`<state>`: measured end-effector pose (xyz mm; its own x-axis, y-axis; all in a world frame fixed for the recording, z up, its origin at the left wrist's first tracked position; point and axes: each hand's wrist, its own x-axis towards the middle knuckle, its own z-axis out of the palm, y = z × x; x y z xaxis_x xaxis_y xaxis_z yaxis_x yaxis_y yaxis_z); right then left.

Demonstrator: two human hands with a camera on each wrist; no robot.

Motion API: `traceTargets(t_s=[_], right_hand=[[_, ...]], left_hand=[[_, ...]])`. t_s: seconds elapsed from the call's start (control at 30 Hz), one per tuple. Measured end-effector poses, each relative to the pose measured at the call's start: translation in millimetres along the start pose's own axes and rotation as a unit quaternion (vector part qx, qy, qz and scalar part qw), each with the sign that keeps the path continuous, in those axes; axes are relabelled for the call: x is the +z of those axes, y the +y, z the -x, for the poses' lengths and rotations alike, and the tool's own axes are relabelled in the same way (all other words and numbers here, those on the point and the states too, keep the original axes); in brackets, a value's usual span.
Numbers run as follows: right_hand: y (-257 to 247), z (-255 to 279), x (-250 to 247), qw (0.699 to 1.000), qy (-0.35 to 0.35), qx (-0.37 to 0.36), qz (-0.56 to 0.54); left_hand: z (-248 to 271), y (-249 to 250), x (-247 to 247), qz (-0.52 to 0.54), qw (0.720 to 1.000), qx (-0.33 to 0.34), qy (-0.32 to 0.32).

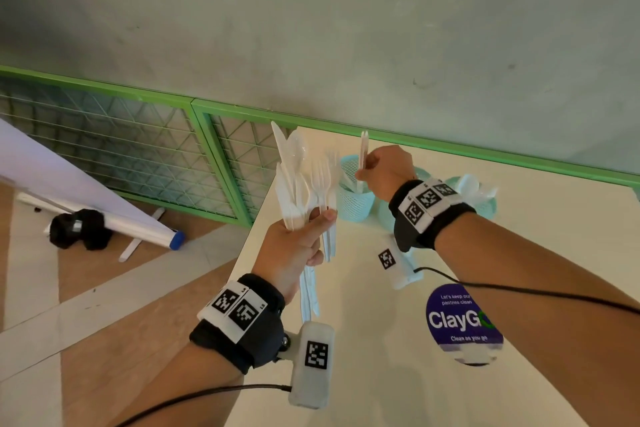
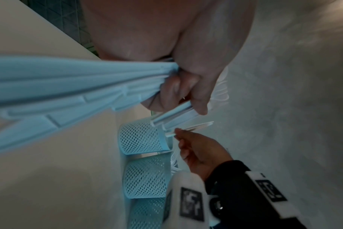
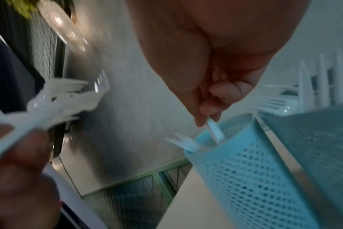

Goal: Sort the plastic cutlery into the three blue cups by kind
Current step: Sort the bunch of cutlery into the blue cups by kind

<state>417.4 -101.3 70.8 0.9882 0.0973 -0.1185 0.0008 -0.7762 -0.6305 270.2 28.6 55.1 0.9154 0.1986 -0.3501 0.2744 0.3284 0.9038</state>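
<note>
A pale surface (image 1: 519,288) stands against a grey wall edged by a green rail (image 1: 104,83); a purple "ClayGo" sticker (image 1: 460,319) lies on it, below the right wrist. Three blue mesh cups stand in a row at the far edge. The left cup (image 1: 355,204) sits directly under the right grip. The middle cup (image 2: 147,176) is largely hidden behind the right wrist in the head view. The right cup (image 1: 485,204), just beyond that wrist, already carries white spoons.

The right hand (image 1: 388,170) pinches one white utensil (image 1: 362,149) between thumb and fingertips. It hangs upright, with its lower end at the mouth of the left cup, where the right wrist view shows other white pieces (image 3: 183,141) leaning on the rim. It is seen edge-on, so its kind cannot be told with certainty. The left hand (image 1: 294,246) is clamped round a mixed bundle of cutlery (image 1: 304,180), held to the left of the cups with the heads fanned above the fist and the handles projecting below.

Step in hand: depositing a single piece into the left cup. By the look of it, the next move calls for the pinch to loosen once the lower end is inside the rim. The right hand then has to cross to the bundle and draw out one piece without loosening the rest.
</note>
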Motion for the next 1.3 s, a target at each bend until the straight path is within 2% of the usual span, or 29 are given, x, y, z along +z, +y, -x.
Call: traceTargets(t_s=[0.07, 0.2, 0.23, 0.33, 0.37, 0.57, 0.7, 0.77, 0.83, 0.9, 1.07, 1.3], right_hand=[[4, 4, 2, 1.0, -0.002, 0.008, -0.006], [0, 35, -6, 0.99, 0.071, -0.038, -0.117], [-2, 47, -8, 0.987, 0.05, -0.049, -0.148], [-2, 78, -11, 0.975, -0.091, -0.056, -0.197], [0, 84, -11, 0.972, -0.1, -0.058, -0.203], [17, 90, -23, 0.967, -0.062, -0.039, -0.242], [27, 79, -46, 0.949, -0.03, 0.002, -0.313], [34, 64, -59, 0.943, 0.029, 0.022, -0.332], [44, 46, -67, 0.941, 0.101, 0.041, -0.32], [52, 29, -67, 0.948, 0.133, 0.057, -0.284], [65, 20, -42, 0.976, 0.095, 0.091, -0.175], [61, 24, -37, 0.992, 0.031, 0.099, -0.078]], left_hand=[[-2, 0, -1, 0.0, 1.0, -0.004, -0.004], [-6, -2, -1, 0.007, 1.0, -0.006, -0.01], [-6, -2, 1, 0.011, 1.0, -0.006, -0.013], [-4, -3, 8, 0.008, 0.999, -0.009, -0.033], [-4, -5, 11, -0.001, 0.999, -0.012, -0.044], [-3, -10, 32, -0.028, 0.996, -0.028, -0.082], [-6, -11, 37, -0.015, 0.998, -0.033, -0.056], [-7, -10, 37, -0.003, 0.999, -0.036, -0.037], [-8, -9, 37, -0.002, 0.999, -0.035, -0.025], [-10, -11, 37, -0.009, 0.999, -0.032, -0.017], [-9, -14, 40, -0.011, 0.999, -0.032, -0.008], [-6, -15, 45, -0.004, 0.999, -0.039, -0.007]])
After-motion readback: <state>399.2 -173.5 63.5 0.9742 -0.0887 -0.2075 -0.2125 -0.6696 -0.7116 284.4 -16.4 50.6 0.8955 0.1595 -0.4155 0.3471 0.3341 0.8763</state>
